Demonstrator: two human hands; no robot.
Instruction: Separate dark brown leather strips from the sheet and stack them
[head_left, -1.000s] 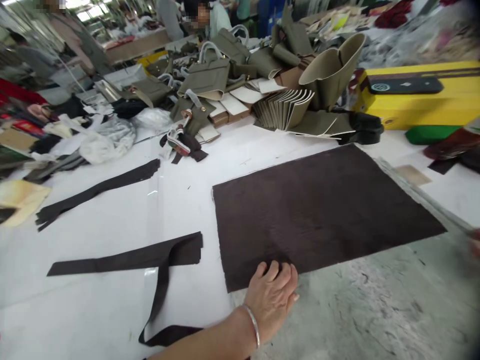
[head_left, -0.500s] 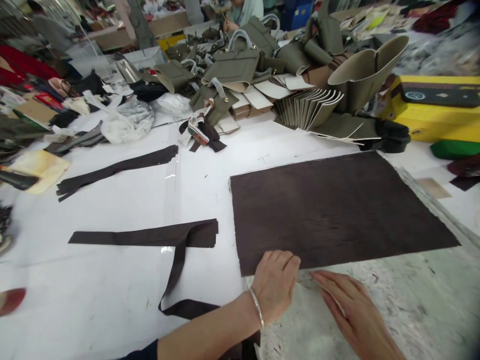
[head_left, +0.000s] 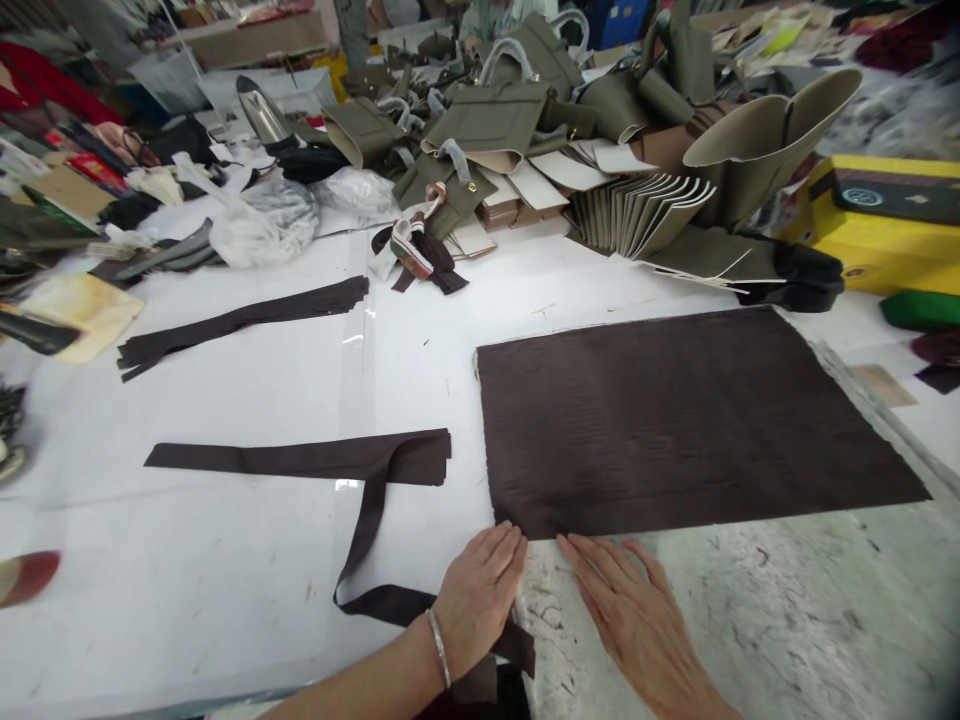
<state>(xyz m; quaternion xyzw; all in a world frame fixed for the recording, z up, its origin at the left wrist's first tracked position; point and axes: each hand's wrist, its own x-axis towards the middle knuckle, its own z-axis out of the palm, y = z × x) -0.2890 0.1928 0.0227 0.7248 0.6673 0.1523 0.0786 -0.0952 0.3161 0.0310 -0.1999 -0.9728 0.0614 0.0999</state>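
A dark brown sheet of material (head_left: 675,420) lies flat on a marked, pale board (head_left: 787,600). My left hand (head_left: 484,590), with a silver bangle at the wrist, rests its outstretched fingertips on the sheet's near left corner. Just right of it, my right hand (head_left: 634,615) lies flat on the board, fingers extended to touch the sheet's near edge. Neither hand grasps anything. Left of the sheet is a stack of dark brown strips (head_left: 300,458). One loose strip (head_left: 367,530) curls from it towards me and passes behind my left hand.
More dark strips (head_left: 247,322) lie farther left on the white table (head_left: 255,560). Olive handbag pieces (head_left: 487,120) are heaped at the back, beside a fan of cut panels (head_left: 641,215). A yellow box (head_left: 885,235) stands at the right, and clear plastic bags (head_left: 266,225) lie back left.
My left hand has slid left to the sheet's corner, and its fingers have straightened. My right hand has moved left and flattened against the near edge. The view has shifted slightly.
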